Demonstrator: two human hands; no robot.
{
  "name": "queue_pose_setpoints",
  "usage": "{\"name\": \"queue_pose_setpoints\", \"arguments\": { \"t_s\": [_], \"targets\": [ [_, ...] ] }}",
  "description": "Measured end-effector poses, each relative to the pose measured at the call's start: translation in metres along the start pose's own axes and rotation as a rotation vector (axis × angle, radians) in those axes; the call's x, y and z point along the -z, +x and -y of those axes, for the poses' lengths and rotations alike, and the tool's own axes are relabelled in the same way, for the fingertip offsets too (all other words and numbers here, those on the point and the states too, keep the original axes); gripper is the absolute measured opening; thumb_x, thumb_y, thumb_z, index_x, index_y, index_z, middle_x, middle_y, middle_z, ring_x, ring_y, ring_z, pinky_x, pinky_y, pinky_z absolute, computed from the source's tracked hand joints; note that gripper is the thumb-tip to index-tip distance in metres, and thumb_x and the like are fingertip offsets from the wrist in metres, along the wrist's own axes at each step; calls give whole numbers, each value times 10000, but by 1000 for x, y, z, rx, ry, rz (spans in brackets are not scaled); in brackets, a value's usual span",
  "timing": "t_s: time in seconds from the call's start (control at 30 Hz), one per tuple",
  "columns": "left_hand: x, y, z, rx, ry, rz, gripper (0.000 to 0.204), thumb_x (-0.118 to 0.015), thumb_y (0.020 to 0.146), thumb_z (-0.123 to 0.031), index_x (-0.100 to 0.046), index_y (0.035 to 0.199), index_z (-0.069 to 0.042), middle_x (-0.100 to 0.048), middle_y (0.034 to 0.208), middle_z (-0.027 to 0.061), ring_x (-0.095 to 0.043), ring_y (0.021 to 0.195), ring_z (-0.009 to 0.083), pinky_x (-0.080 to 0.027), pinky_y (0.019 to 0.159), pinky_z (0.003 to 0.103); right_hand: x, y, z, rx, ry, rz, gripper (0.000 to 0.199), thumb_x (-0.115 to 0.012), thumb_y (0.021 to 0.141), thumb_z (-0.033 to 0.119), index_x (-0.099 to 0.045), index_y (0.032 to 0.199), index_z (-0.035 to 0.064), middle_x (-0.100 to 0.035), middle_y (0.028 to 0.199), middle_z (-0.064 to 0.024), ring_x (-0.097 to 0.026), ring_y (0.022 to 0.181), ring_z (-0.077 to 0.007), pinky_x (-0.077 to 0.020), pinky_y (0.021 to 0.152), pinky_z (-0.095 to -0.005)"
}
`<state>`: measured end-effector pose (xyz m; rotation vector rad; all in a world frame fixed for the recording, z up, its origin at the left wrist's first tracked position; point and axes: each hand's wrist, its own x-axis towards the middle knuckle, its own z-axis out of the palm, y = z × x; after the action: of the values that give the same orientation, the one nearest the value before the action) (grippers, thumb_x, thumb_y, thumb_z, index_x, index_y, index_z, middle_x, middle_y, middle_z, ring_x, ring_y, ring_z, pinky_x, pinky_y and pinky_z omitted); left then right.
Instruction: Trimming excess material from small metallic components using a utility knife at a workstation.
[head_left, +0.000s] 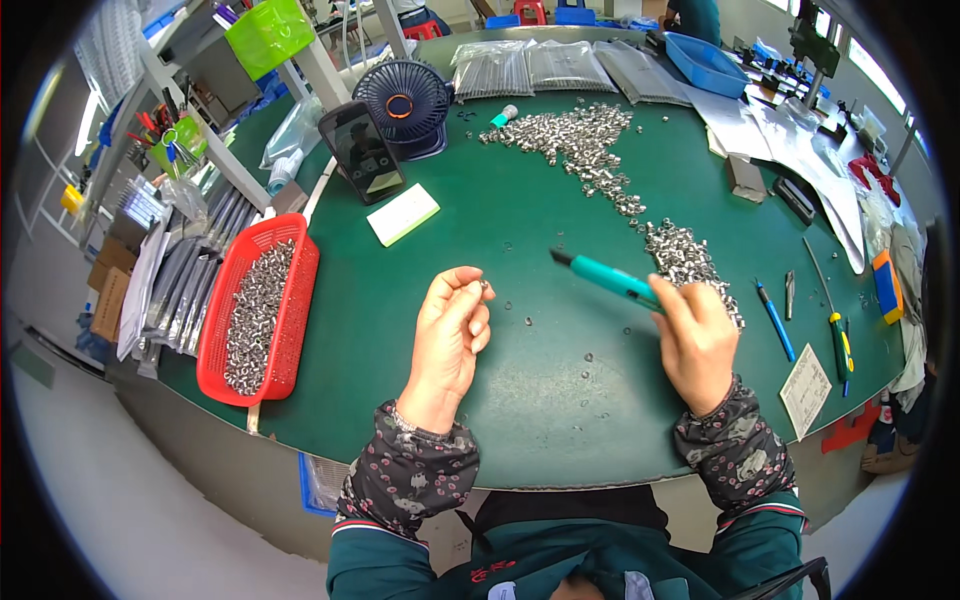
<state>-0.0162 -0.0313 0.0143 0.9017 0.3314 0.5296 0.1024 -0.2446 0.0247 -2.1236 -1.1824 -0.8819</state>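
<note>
My left hand [455, 325] is raised over the near middle of the table, its thumb and fingers pinching a small metal ring [486, 285]. Across from it, my right hand [698, 345] grips a teal pen-shaped tool [610, 278] with a black tip, which points left toward the left hand and stays apart from the ring. The tool's exact kind does not show. Just behind the right hand lies a heap of small shiny metal rings [685, 255]. A second, larger heap [575, 140] spreads farther back.
A red plastic basket [305, 300] of metal parts stands at the left. Behind are a phone [362, 150], a dark fan [403, 105] and a notepad [403, 214]. At right lie a blue pen-like tool [775, 322], a screwdriver [838, 335] and a paper card [805, 392].
</note>
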Motion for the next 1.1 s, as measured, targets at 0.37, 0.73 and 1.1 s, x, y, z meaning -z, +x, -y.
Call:
{"name": "queue_pose_setpoints", "arguments": {
  "t_s": [0.37, 0.73, 1.1],
  "targets": [
    [3, 7, 10, 8, 113, 120, 87, -508, 844, -93, -489, 926, -72, -495, 835, 12, -388, 540, 34, -297, 390, 139, 5, -4, 5, -300, 688, 339, 260, -599, 725, 135, -567, 957, 20, -531, 746, -109, -526, 648, -221, -414, 587, -292],
    [1, 6, 9, -37, 176, 144, 116, -515, 843, -98, -500, 949, -53, -436, 742, -18, -380, 540, 30, -300, 392, 140, -2, -7, 0, -464, 932, 572, 292, -571, 774, 175, -557, 1001, -9, -586, 875, -109, -546, 745, -163, -427, 662, -276],
    [5, 6, 10, -36, 266, 154, 141, -527, 844, -144, -532, 918, -24, -434, 663, -34, -369, 510, 14, -297, 395, 140, -1, -7, 2, -294, 597, 454, 257, -582, 749, 173, -571, 989, 80, -486, 696, -92, -512, 611, -257, -413, 562, -329]
  ]
}}
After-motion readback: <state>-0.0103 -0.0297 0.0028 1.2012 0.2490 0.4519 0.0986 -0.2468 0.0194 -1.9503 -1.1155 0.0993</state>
